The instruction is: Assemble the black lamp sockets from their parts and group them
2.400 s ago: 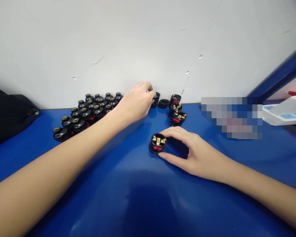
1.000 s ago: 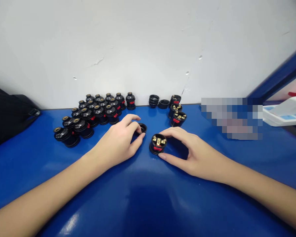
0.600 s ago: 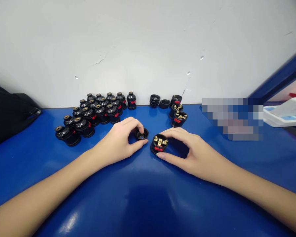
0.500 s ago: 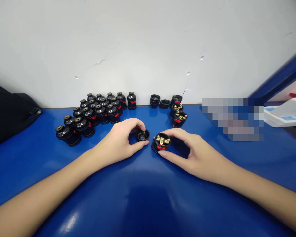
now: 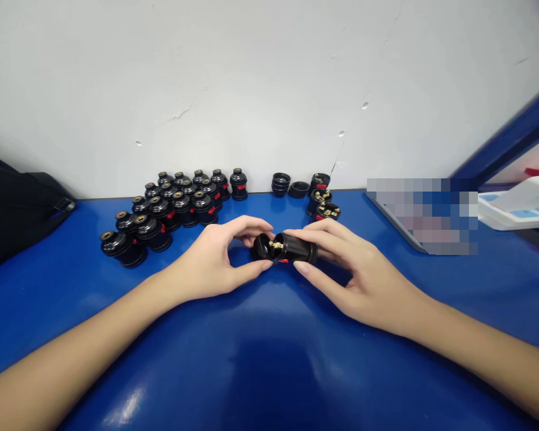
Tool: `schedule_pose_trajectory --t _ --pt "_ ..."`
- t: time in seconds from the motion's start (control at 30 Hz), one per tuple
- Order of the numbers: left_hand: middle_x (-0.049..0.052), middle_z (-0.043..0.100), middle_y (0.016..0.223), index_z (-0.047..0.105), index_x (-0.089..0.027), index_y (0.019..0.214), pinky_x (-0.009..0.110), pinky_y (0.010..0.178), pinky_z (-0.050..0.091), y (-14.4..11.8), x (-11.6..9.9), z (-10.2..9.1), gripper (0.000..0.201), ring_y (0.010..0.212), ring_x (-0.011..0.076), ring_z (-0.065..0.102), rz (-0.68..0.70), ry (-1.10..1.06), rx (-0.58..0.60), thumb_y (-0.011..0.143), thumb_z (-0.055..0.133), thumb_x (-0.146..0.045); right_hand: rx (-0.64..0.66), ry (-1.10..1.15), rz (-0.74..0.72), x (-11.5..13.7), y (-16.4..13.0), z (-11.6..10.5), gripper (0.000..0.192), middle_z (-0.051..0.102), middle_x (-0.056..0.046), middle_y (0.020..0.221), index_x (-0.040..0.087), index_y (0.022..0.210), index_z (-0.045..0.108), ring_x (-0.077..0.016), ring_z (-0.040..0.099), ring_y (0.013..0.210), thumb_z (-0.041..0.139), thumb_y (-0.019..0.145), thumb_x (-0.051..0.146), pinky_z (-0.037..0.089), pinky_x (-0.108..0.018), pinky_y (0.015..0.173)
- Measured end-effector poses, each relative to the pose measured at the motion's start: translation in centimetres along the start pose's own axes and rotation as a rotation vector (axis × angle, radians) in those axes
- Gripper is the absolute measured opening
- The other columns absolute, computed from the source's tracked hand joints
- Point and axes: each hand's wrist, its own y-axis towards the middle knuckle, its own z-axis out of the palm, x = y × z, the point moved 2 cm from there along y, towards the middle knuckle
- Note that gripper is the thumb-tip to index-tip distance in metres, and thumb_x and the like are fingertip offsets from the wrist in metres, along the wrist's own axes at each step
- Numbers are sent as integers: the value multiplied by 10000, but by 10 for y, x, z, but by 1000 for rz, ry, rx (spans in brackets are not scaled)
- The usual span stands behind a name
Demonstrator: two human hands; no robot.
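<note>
My left hand (image 5: 227, 254) grips a black domed lamp-socket cap (image 5: 262, 246) between thumb and fingers, its opening turned to the right. My right hand (image 5: 353, 266) holds a black lamp-socket body (image 5: 299, 247) lying on its side, with brass terminals at its left end and a red switch low on its near side. The cap and the body's terminal end face each other almost touching, just above the blue table (image 5: 269, 347). Parts of the left fingers are hidden behind the cap.
Several assembled lamp sockets (image 5: 161, 209) stand in rows at the left. Behind my hands are stacked black caps (image 5: 281, 184), a black ring (image 5: 299, 190) and open socket bodies (image 5: 321, 197). A black bag (image 5: 18, 206) lies far left, a white tray (image 5: 516, 206) right.
The socket body has been tipped from upright onto its side, terminals now facing left. The cap has turned toward it, and both hands have brought the two parts together.
</note>
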Motion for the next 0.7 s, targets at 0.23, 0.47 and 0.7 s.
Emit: schedule_pose_trajectory --t 0.23,0.47,0.7 --pt "57 797 1153 714 -235 1330 367 972 621 0 -6 1 410 1014 205 742 69 69 44 926 779 -226 -44 23 -3 -3 -2 3 356 657 -109 1232 301 1360 705 -272 759 1082 684 1012 230 726 -419 887" --pt "107 724 1270 698 -219 1429 381 1014 614 -1 -6 6 452 1084 212 730 77 11 46 978 722 -213 -67 13 -73 -5 -3 1 367 631 -100 1248 287 1366 701 -229 737 1078 708 1013 186 713 -386 903" --pt "87 795 1230 683 -185 1401 363 939 626 -2 -5 6 391 1063 229 764 -66 -77 78 1048 624 -343 -95 -43 -132 -4 -2 -1 340 670 -85 1230 293 1308 725 -234 734 1116 730 999 153 682 -402 979"
